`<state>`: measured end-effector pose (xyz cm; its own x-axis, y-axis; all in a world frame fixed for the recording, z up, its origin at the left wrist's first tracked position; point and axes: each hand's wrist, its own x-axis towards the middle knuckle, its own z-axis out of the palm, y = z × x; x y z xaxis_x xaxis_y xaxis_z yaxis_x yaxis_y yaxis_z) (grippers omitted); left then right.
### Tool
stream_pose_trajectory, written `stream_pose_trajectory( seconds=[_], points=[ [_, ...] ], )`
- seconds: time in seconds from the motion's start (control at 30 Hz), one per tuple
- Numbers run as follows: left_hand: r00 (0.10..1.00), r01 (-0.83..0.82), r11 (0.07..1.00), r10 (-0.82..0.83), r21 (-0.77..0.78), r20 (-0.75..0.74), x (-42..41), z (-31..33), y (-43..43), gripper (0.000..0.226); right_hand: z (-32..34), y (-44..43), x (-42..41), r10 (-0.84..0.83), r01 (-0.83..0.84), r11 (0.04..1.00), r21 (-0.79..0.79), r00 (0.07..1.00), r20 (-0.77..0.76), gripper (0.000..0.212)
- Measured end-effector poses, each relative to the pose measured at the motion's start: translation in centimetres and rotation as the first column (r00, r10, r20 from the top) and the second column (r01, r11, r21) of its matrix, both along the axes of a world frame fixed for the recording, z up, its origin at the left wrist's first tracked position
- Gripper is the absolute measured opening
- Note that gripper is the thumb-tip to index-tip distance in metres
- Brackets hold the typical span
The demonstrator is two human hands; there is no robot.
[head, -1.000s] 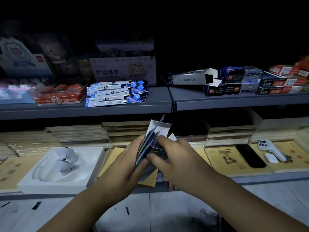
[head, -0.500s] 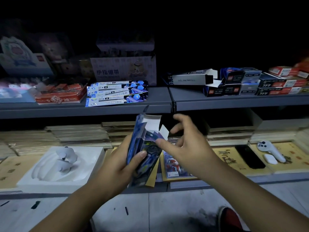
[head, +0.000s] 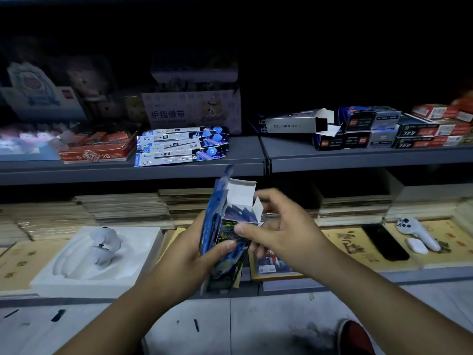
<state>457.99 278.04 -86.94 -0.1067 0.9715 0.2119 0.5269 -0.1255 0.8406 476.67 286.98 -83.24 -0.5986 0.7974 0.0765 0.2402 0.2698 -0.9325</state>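
Change: right hand [head: 284,231] has closed in on the box [head: 224,271] since half a second ago, its fingers lower by the side flap.
Shelf [head: 320,285]: lower one; the box is held above its front edge.
Box: blue, upright, top flaps open.
Left hand [head: 189,254]: grasps the box's left side, thumb on front.
Right hand: pinches the upper right edge.
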Motion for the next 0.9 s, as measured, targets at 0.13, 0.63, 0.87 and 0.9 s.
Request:
stream_pose_trajectory(
  seconds=[0.13,0.63,0.87,0.9],
  points=[
    [0.968,-0.013,1.0,0.019,0.024,-0.25,-0.7,-0.7,0.2,0.053,0.9,-0.6,-0.1,-0.222,0.249,0.948,0.196,0.963,-0.152,0.043],
    [0.911,-0.019,0.999,0.029,0.028,-0.411,-1.6,-1.8,0.8,0.068,1.9,0.4,0.4,-0.305,0.3,0.951,-0.076,0.861,-0.408,0.04],
    [0.846,-0.032,0.999,0.05,0.043,-0.532,-1.3,-2.1,0.8,0.074,1.7,-0.1,0.3,-0.278,0.195,0.952,-0.235,0.87,-0.407,0.033],
    [0.831,-0.03,0.998,0.051,0.047,-0.553,-1.3,-2.2,0.8,0.076,1.6,-0.1,0.2,-0.268,0.19,0.953,-0.237,0.892,-0.364,0.031]
  ],
)
